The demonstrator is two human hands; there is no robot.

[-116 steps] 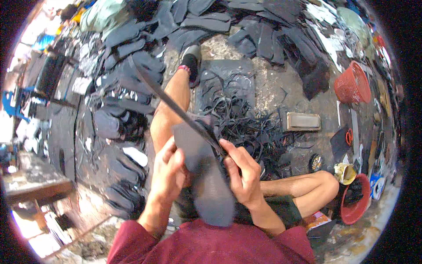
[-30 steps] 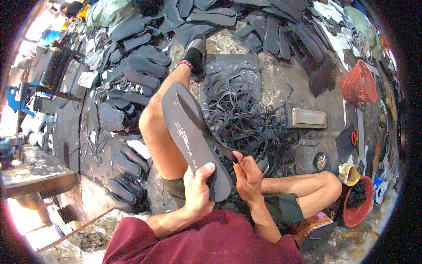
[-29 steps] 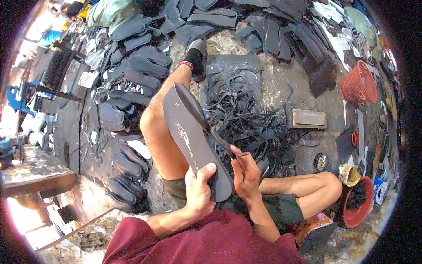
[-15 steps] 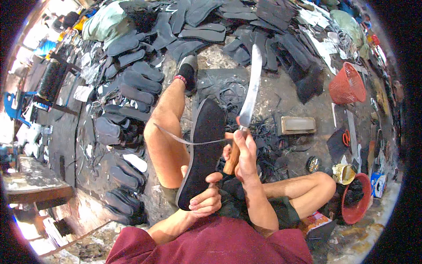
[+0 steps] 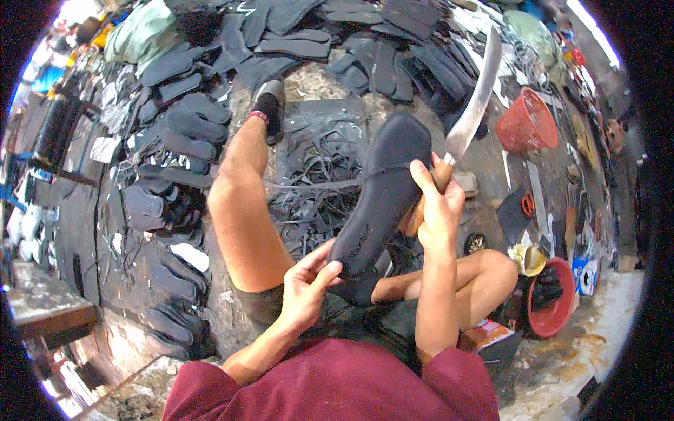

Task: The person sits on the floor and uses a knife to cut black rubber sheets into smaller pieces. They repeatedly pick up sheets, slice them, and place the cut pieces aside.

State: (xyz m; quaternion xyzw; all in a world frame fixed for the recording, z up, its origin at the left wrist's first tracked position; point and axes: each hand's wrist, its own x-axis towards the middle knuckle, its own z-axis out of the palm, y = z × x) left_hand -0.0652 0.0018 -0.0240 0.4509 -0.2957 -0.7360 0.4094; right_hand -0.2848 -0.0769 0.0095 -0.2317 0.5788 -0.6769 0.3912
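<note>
A long black shoe sole [image 5: 386, 186] is held tilted in front of me, its contoured face with a raised ridge turned up. My left hand [image 5: 303, 286] pinches its near, narrower end between thumb and fingers. My right hand [image 5: 442, 209] is closed round the wooden handle of a long curved knife [image 5: 474, 105], and its thumb lies near the sole's right edge. The blade points up and away to the right, apart from the sole. A thin dark strip [image 5: 316, 184] reaches left from the sole's edge above a pile of black trimmings [image 5: 319, 179].
Stacks of black soles [image 5: 189, 123] line the left and far sides. On the right stand a red basket [image 5: 526, 123], red-handled scissors [image 5: 528, 204], a yellowish can [image 5: 528, 259] and a red tub [image 5: 551, 298]. A wooden bench [image 5: 56, 316] is at the left.
The sole has been turned from its flat side to its contoured side and moved up and right. The knife has swung further right. My left hand has shifted its hold on the near end.
</note>
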